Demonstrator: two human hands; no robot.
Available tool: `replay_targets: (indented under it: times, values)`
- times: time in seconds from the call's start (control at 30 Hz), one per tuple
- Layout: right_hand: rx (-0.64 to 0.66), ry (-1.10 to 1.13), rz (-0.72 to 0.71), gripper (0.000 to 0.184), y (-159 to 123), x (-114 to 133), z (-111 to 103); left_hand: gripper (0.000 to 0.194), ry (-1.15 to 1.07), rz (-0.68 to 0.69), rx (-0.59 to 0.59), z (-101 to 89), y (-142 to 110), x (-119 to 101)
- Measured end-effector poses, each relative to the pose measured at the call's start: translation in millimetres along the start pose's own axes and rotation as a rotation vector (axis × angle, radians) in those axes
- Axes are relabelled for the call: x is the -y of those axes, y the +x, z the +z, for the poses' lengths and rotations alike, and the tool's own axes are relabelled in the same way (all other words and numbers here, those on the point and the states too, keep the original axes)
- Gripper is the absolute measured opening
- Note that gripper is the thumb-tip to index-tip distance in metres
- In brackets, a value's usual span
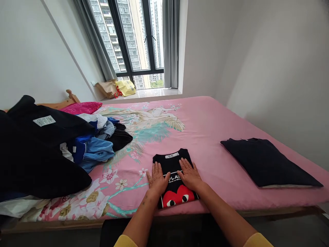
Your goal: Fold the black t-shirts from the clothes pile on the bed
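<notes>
Folded black shirt (173, 177) lies beneath both hands (189, 175), spread flat across it

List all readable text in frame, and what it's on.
"PLAY": neck label of the folded black shirt
"PLAY": chest print on that shirt
Line beneath that print: too small to read reliably
White tag on the large black garment: unreadable
Yellow bag: any print too blurred

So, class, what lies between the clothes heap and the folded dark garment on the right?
In the head view, a folded black shirt with a red heart lies there on the bedding, left hand and right hand resting on it.
</notes>
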State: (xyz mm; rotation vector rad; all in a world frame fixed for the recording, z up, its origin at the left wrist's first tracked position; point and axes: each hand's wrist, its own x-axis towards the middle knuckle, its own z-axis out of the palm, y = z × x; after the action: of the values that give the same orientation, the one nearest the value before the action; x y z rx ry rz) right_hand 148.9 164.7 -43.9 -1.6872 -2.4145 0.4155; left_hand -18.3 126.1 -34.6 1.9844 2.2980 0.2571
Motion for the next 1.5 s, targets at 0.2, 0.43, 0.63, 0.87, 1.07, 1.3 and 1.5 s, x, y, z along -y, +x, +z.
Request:
replay_targets:
  times: [0.2,0.43,0.63,0.87,1.07,1.3,1.5]
  values:
    - [-0.104,-0.018,0.211,0.06,20,-5,8,0.067,0.029,-0.152,-0.068,16.8,16,12]
    - [-0.042,0.038,0.193,0.066,41,-25,8,0.053,-0.036,-0.26,-0.05,8.6,54,33]
    - [-0.227,0.129,0.24,0.06,45,-46,19,0.046,-0.246,-0.329,-0.215,16.8,63,51]
    - [-0.26,0.183,0.106,0.056,33,-52,27,0.05,-0.376,0.053,-0.246,17.4,38,57]
    - [-0.425,0.429,0.096,0.051,22,-56,22,0.049,-0.529,-0.127,-0.163,15.8,47,58]
    - [-0.496,0.894,0.152,0.043,10,-62,22,0.037,-0.669,-0.093,0.018,-8.8,92,81]
    - [-0.53,1.011,0.167,0.041,11,-64,29,0.022,-0.841,-0.071,0.263,-23.3,118,78]
